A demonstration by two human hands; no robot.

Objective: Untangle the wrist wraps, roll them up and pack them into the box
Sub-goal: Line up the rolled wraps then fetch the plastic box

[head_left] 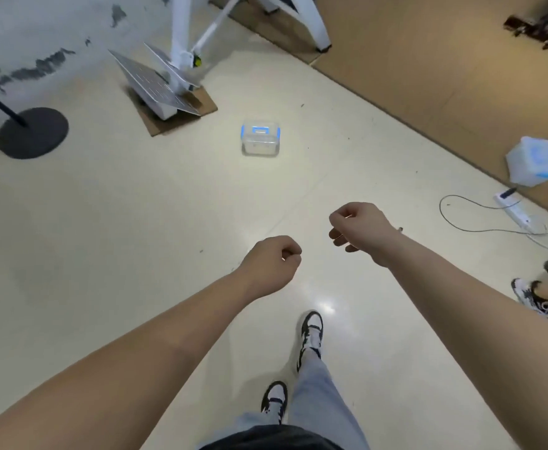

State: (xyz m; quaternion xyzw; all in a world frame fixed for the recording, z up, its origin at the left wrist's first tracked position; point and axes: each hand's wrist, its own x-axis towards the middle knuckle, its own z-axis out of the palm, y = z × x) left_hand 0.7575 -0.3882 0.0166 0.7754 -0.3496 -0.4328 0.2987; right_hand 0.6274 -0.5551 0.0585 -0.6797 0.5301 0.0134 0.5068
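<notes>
A clear plastic box [260,139] with blue clasps and a blue handle stands with its lid on, on the floor ahead of me. Both my arms reach forward over the floor, well short of it. My left hand [271,266] is curled into a fist and holds nothing. My right hand [358,230] hangs from a bent wrist with its fingers loosely curled, also holding nothing. No wrist wraps are in view.
A second clear box with blue parts [533,161] lies tilted at the right by a brown mat. A power strip with cable [514,211] lies near it. A black round stand base [32,133] sits left, white equipment legs [181,60] behind. Another person's shoes [533,298] are at right.
</notes>
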